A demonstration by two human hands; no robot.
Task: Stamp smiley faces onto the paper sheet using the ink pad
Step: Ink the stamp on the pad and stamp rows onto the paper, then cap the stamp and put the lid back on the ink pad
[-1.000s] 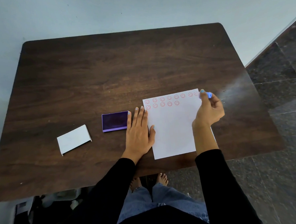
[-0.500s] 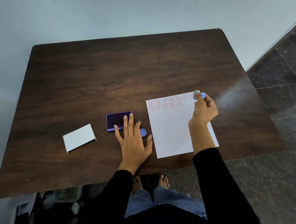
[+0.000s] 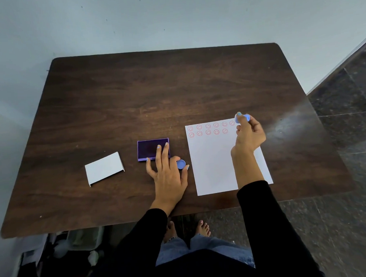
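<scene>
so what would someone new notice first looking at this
Probably the white paper sheet at the table's near right, with two rows of red smiley faces along its top edge. Next, the right hand holding a small blue stamp at the sheet's top right corner, and the left hand resting by the purple ink pad.

Soft, even daylight fills the scene, moderately bright, seemingly coming from the right. A pale glare patch lies on the dark worktop point(image 3: 196, 91) just right of the right hand point(image 3: 249, 138). Shadows under both hands are faint. Wide-angle distortion bows the worktop's edges and the wall line. Detail is slightly soft throughout, and murky below the worktop's near edge.
</scene>
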